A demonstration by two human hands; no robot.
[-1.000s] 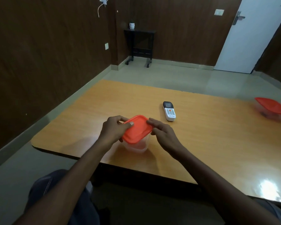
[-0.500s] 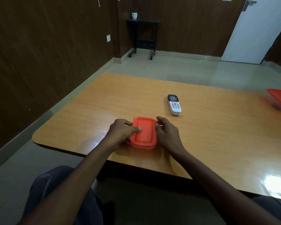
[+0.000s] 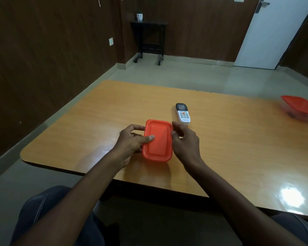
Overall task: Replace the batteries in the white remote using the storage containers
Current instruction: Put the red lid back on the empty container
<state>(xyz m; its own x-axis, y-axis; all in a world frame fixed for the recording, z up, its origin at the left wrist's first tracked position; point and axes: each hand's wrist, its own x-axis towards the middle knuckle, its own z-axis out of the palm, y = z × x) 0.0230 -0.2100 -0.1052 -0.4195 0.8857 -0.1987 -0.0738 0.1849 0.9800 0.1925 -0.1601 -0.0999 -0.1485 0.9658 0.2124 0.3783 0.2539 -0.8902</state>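
Note:
A small container with an orange lid (image 3: 158, 141) rests on the wooden table (image 3: 229, 139) near its front edge. My left hand (image 3: 132, 141) grips its left side, thumb pressed flat on the lid. My right hand (image 3: 185, 141) holds its right edge with the fingertips. The white remote (image 3: 182, 114) lies face up just beyond the container, its dark screen end pointing away from me. A second container with an orange lid (image 3: 300, 108) sits at the far right of the table. The near container's contents are hidden under the lid.
A bright light glare (image 3: 291, 197) marks the table's near right corner. My knees in dark jeans (image 3: 43, 206) are below the front edge. A black side table (image 3: 149, 38) stands against the far wall, and a white door (image 3: 274, 32) is at the back right.
The container was tilted and lifted between my hands a second ago; it now sits flat on the table with the lid level. Both hands stay on its sides.

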